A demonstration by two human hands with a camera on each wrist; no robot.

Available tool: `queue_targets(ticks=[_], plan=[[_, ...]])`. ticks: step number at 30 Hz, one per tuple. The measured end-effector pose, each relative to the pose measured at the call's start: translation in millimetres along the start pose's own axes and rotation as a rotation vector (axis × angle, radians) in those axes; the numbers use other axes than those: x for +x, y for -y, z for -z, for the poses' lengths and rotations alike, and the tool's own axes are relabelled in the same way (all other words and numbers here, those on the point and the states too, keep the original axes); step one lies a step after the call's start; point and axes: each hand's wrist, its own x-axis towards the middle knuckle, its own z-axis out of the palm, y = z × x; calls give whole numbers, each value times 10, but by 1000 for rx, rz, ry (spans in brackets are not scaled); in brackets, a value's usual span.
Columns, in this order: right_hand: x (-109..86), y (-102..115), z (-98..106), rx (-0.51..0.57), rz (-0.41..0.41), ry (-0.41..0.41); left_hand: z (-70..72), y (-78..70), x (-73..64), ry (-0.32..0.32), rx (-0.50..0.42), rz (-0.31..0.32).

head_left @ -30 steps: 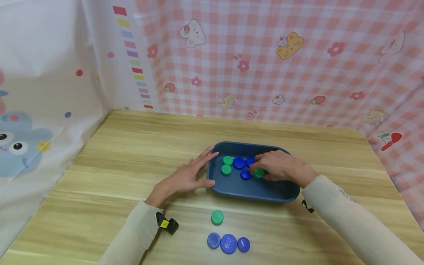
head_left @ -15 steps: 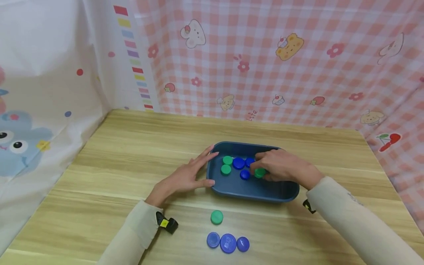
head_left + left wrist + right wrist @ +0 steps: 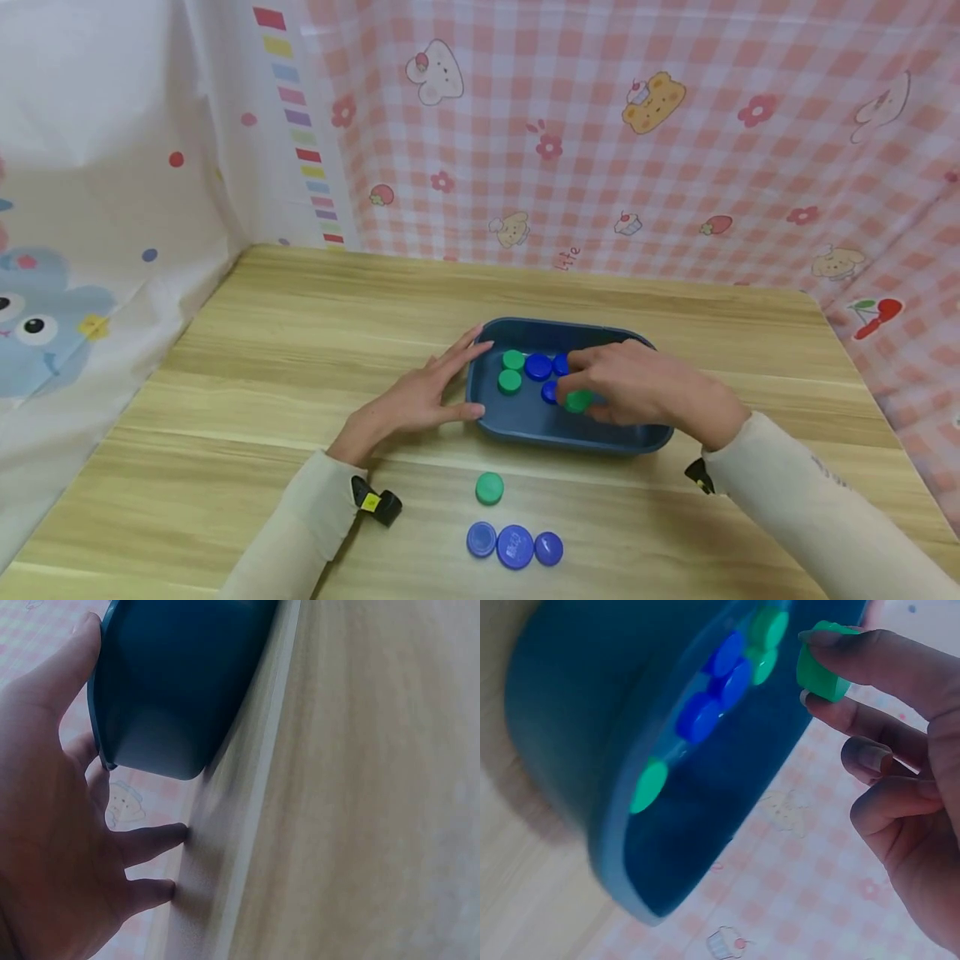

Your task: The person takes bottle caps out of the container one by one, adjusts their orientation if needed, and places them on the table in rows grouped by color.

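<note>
1. Pinching a green cap (image 3: pixel 821 677) between thumb and one fingertip, the right hand (image 3: pixel 641 387) is working inside the tray (image 3: pixel 532 421), toward its right end. Whether the cap is touching the floor is not showing.

2. The other right fingers are curling back, probably to avoid knocking neighbouring caps; two fingertips are presumably suiting so small a piece.

3. The left hand (image 3: pixel 420 400) is spreading along the tray's left end, thumb near the near-left corner, a finger farther up the rim, two other fingertips resting on the bench (image 3: pixel 300 333). It is gripping no cap; it is likely bracing the tray against sliding.

4. Toward the tray's left end, two green caps (image 3: pixel 513 360) (image 3: pixel 509 382) are lying flat; three blue caps (image 3: pixel 537 367) (image 3: pixel 560 367) (image 3: pixel 550 392) are clustering beside them. The right wrist view is showing another green cap (image 3: pixel 649 786) toward the right end. The walls are presumably containing them all.

5. Between the tray and the bench's near edge, itself out of view, a loose green cap (image 3: pixel 490 488) is lying apart from a row of blue caps (image 3: pixel 482 540) (image 3: pixel 515 547) (image 3: pixel 548 549), closely set, seemingly on purpose.
</note>
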Motion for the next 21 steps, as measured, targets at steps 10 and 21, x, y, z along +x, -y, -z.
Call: queue_targets(ticks=[10, 21], plan=[[7, 228, 64, 0, 47, 13, 16, -23, -3, -4, -14, -15], [6, 462, -47, -10, 122, -61, 4, -26, -2, 5, -9, 16]])
